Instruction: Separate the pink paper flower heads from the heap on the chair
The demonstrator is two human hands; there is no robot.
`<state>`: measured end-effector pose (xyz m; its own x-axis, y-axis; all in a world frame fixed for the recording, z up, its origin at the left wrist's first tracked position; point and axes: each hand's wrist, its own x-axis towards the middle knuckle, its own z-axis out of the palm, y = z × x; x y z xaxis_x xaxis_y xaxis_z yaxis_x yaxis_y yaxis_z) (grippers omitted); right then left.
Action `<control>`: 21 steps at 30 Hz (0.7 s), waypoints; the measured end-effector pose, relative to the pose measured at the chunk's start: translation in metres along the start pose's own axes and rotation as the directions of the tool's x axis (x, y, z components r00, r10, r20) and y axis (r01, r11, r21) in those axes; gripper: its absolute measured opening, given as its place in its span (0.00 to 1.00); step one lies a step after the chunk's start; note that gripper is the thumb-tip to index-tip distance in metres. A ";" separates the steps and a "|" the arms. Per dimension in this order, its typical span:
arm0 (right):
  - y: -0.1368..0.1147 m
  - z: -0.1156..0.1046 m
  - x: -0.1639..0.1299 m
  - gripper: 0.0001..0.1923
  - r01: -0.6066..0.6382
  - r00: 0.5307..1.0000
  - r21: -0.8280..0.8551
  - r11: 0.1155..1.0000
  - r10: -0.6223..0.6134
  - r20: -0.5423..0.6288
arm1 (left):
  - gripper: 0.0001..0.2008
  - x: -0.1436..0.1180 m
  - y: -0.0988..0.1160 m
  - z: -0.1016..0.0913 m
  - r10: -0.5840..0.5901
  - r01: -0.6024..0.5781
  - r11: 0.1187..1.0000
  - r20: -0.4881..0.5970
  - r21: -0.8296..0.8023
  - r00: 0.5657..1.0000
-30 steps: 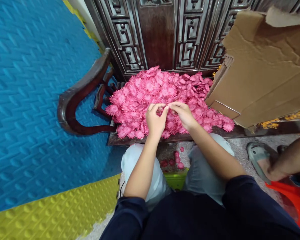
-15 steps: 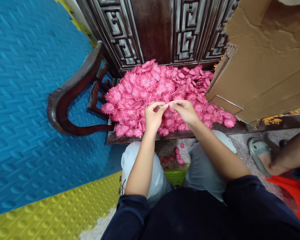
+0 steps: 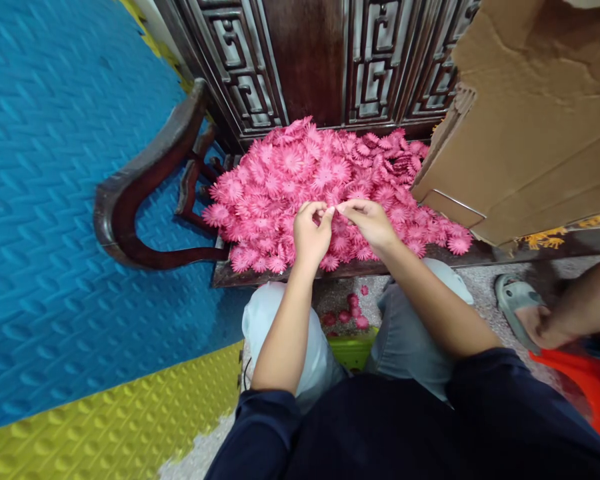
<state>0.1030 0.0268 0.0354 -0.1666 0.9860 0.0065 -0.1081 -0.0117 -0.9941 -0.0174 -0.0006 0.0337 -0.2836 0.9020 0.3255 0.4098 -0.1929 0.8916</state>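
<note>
Dark carved wooden seat [image 3: 360, 268] at frame center carries a heap of pink flower heads [image 3: 300, 173], with a cardboard box [image 3: 530, 127] at upper right. Over the heap's lower edge, left hand [image 3: 311, 235] and right hand [image 3: 369, 224] meet fingertip to fingertip, both pinching 1 small pink flower piece [image 3: 334, 211].

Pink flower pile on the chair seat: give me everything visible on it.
The pink flower pile is a loose heap of many small daisy-like heads with thin fringed petals, apparently fabric or plastic. It covers most of the dark wooden chair seat, banked against the carved backrest, with a cardboard box at its right edge. The left hand and right hand rest on its front, fingertips pinched together over it. A few fallen flowers lie on the floor below.
</note>
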 end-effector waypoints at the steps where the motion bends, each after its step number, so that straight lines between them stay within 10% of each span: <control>1: -0.001 0.000 0.000 0.08 -0.004 1.000 -0.002 1.000 0.004 0.003 | 0.04 0.000 0.000 0.000 -0.019 0.019 1.000 0.004 -0.024 1.000; 13: -0.001 -0.009 0.004 0.09 -0.054 0.998 0.042 0.998 0.055 -0.028 | 0.06 0.005 0.000 -0.004 -0.270 0.351 0.803 0.230 -0.482 0.935; 17: -0.001 -0.021 0.012 0.07 -0.091 0.980 0.100 0.991 0.107 -0.167 | 0.07 0.014 -0.005 -0.009 -0.479 0.418 0.663 0.077 -0.621 0.875; 21: -0.001 -0.026 0.015 0.05 -0.104 0.964 0.167 0.980 0.140 -0.225 | 0.06 0.022 -0.014 -0.018 -0.507 0.266 0.743 -0.258 -0.614 0.822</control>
<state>0.1262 0.0460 0.0341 0.0444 0.9865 -0.1575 -0.2526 -0.1414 -0.9572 -0.0448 0.0147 0.0339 -0.6645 0.7401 -0.1036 -0.3035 -0.1405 0.9424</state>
